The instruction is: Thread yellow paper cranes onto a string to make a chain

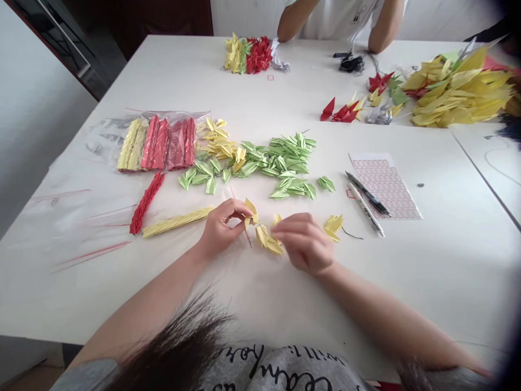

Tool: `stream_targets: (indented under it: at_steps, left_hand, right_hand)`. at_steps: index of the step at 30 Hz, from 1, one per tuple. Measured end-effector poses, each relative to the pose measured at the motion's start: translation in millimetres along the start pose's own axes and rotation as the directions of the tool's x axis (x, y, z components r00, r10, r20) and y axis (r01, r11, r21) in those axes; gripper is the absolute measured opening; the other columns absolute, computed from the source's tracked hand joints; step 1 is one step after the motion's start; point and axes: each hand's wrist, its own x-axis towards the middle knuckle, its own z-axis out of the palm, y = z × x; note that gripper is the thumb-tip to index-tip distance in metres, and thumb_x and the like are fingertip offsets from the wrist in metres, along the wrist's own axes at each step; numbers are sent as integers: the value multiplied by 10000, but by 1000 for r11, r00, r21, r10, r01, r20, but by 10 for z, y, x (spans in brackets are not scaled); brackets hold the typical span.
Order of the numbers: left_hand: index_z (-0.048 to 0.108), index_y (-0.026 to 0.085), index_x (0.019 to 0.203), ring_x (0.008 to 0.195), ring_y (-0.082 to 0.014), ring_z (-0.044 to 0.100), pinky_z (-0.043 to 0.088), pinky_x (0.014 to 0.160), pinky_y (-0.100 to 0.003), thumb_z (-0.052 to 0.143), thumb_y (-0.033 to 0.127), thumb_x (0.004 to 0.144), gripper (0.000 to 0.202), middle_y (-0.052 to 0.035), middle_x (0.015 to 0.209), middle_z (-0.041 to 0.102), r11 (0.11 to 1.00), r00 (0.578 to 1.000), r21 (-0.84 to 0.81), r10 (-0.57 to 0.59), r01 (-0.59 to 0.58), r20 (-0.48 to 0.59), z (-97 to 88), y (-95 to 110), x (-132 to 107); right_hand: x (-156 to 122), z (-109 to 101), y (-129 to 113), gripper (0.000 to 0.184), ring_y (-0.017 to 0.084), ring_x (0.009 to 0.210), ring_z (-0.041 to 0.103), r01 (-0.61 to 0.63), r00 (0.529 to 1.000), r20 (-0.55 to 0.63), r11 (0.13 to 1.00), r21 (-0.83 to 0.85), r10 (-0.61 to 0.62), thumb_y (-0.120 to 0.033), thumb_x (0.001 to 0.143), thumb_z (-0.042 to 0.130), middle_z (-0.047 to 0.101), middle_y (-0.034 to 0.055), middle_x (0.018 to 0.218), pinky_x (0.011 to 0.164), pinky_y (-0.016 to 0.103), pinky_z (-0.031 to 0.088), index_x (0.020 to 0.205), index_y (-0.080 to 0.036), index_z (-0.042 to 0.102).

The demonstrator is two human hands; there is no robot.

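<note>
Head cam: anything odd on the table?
Yes: one red folded-paper column lies loose at an angle, apart from the red columns set side by side on the clear plastic. Thin red sticks also lie scattered at the table's left.

1. The only view comes from a camera worn on the person's head, looking out from above the near edge of the white table (407, 282).
2. It faces forward and down, at a slant, so the table stretches away toward the top of the frame.
3. It sits close to the work: the left hand (223, 228) and right hand (303, 244) appear just below the frame's centre, with the yellow paper cranes (264, 239) between them.
4. The person's own hair (175, 342) and grey printed shirt (285, 374) intrude along the bottom edge.
5. Across the table, the top edge cuts off a co-worker (337, 19).
</note>
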Motion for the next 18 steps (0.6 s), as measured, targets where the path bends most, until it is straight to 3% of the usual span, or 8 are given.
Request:
stream_targets:
  at_steps: [2, 3, 5, 11, 15, 18]
  left_hand:
    - [723, 176, 923, 847, -142, 658, 541, 716, -234, 640, 98, 788, 177, -54, 907, 704, 998, 999, 50, 48, -48, -6, -12, 7, 4]
    - [732, 181, 953, 856, -142, 660, 538, 715, -232, 625, 80, 789, 220, -56, 926, 713, 996, 999, 72, 49, -48, -5, -16, 7, 5]
    - [745, 185, 991, 853, -142, 660, 537, 716, -235, 627, 75, 785, 262, -59, 965, 724, 994, 1000, 107, 14, -11, -26, -17, 4, 8]
    - [756, 179, 1050, 782, -118, 652, 539, 718, -237, 724, 209, 771, 282, -71, 1076, 712, 977, 965, 36, -199, 208, -171, -4, -5, 70]
    - [744, 189, 1108, 774, -112, 652, 535, 737, -238, 747, 243, 758, 354, -75, 1119, 706, 951, 938, -8, -306, 309, -160, -39, -12, 110]
    - [737, 206, 1132, 769, -103, 653, 538, 748, -241, 764, 244, 745, 390, -72, 1185, 673, 951, 939, -25, -309, 309, -151, -64, -21, 114]
  right_hand:
    - [32, -30, -25, 148, 138, 812, 664, 298, 948, 142, 950, -89, -284, -142, 923, 608, 737, 5, 893, 700, 285, 567, 966, -247, 703]
    - [45, -34, -32, 139, 123, 795, 652, 391, 912, 185, 913, -114, -367, -139, 904, 642, 734, -11, 880, 708, 269, 559, 935, -251, 717]
    - [59, -25, -33, 147, 112, 761, 634, 462, 875, 234, 877, -135, -424, -123, 880, 673, 725, -27, 837, 728, 261, 550, 921, -249, 736]
    - [-10, 44, 25, 180, 141, 785, 634, 313, 930, 252, 934, -171, -266, -109, 902, 631, 728, 0, 819, 770, 311, 544, 1030, -200, 718]
    - [-45, 74, 33, 198, 138, 779, 627, 240, 953, 221, 962, -128, -209, -124, 931, 587, 722, 1, 815, 749, 310, 542, 1065, -215, 702]
    - [-48, 71, 28, 201, 144, 789, 630, 244, 948, 235, 965, -94, -217, -115, 925, 595, 725, 20, 842, 690, 289, 543, 1081, -184, 701]
